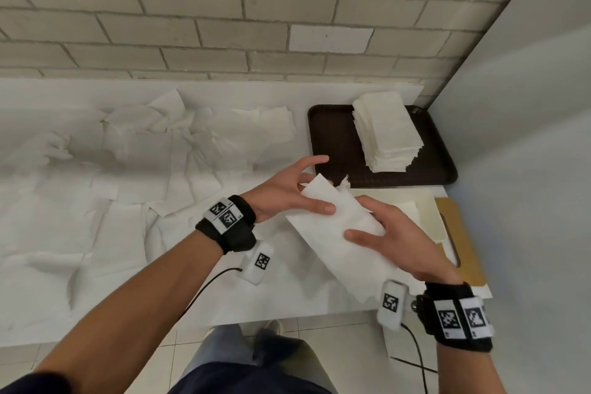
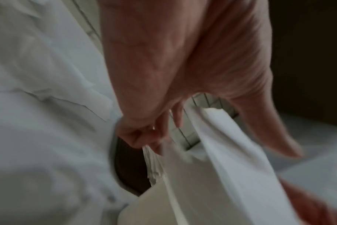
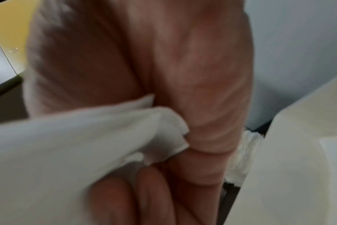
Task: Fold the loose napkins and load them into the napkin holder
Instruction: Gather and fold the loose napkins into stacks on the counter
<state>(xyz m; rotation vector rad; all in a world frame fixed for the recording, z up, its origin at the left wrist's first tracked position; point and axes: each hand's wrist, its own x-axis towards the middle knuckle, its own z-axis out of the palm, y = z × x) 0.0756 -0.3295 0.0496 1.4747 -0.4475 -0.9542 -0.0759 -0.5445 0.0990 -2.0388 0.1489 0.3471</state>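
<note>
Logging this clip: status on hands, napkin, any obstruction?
Left hand and right hand both hold one folded napkin above the table edge. Folded stack sits on brown tray. Loose napkins remain. Nothing in the way.

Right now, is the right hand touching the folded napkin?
Touching. Head view shows the right hand with thumb over the folded napkin and fingers beneath it; right wrist view shows the paper against the palm.

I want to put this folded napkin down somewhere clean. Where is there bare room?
Free: the brown tray left of the napkin stack, and the tray's front strip. Crowded: the counter to the left lies under loose napkins.
</note>
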